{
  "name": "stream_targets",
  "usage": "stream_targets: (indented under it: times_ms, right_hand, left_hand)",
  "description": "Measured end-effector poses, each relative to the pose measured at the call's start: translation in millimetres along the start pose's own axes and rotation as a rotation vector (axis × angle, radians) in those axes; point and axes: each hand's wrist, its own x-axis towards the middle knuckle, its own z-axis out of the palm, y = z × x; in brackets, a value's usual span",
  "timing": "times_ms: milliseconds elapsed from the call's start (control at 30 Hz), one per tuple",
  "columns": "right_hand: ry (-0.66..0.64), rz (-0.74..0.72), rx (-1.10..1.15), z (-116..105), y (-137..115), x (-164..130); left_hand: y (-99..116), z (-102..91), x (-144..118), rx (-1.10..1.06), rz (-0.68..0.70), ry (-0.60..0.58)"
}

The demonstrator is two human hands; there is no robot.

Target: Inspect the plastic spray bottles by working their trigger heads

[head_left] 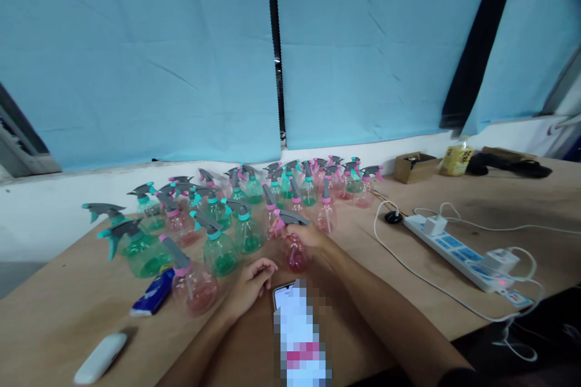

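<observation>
Many small spray bottles (218, 217) with green or pink bodies and grey trigger heads stand in a cluster on the wooden table (68, 308). My right hand (310, 234) grips the neck of a pink spray bottle (296, 254) at the near edge of the cluster. My left hand (251, 283) rests on the table with fingers curled, holding nothing, between another pink bottle (194, 287) and a phone (284, 294).
A white power strip (458, 252) with plugged chargers and cables lies at the right. A cardboard box (414, 167) and a yellow bottle (456, 158) stand at the far right. A blue packet (153, 294) and a white oblong object (100, 358) lie at the near left.
</observation>
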Motion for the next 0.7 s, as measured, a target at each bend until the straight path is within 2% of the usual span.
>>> stream_targets:
  times_ms: [367,700]
  right_hand:
    - [-0.007,0.019,0.007,-1.0,-4.3,-3.9]
    - [0.014,0.004,-0.010,-0.4,4.2,-1.4]
  left_hand:
    - [-1.8,-1.2,-0.1,0.007,0.011,-0.001]
    - [2.0,-0.5,-1.3,0.000,0.002,0.007]
